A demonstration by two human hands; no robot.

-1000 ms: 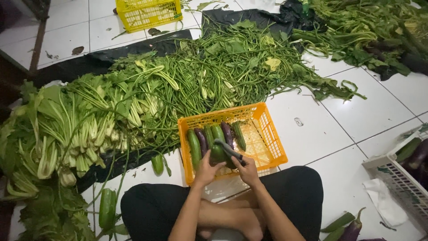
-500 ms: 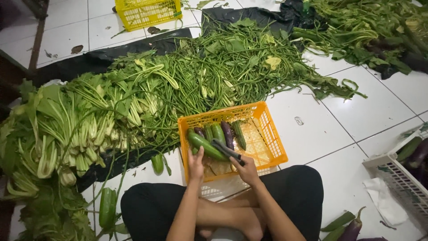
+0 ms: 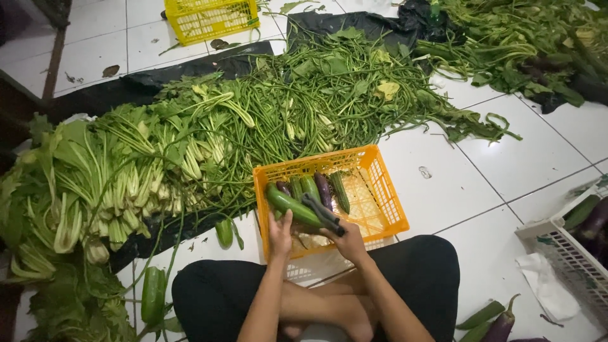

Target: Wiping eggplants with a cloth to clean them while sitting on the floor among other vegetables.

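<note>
I sit cross-legged on the tiled floor with an orange plastic crate (image 3: 386,202) in front of my knees. My left hand (image 3: 279,233) grips the near end of a long green eggplant (image 3: 291,204) that lies slanted over the crate's near left part. My right hand (image 3: 345,241) holds a dark knife (image 3: 323,214) whose blade rests against that eggplant. Further in the crate lie a green eggplant (image 3: 310,187), a purple one (image 3: 323,189) and a dark green ridged gourd (image 3: 340,190).
Leafy greens (image 3: 95,190) and long beans (image 3: 304,107) are heaped on black sheeting beyond and left of the crate. Loose green eggplants (image 3: 152,294) lie at my left knee. A white crate (image 3: 570,253) stands right, a yellow crate (image 3: 209,19) far back.
My left hand has drawn the green eggplant out of the row and turned it slantwise across the crate; my right hand has brought the knife onto it.
</note>
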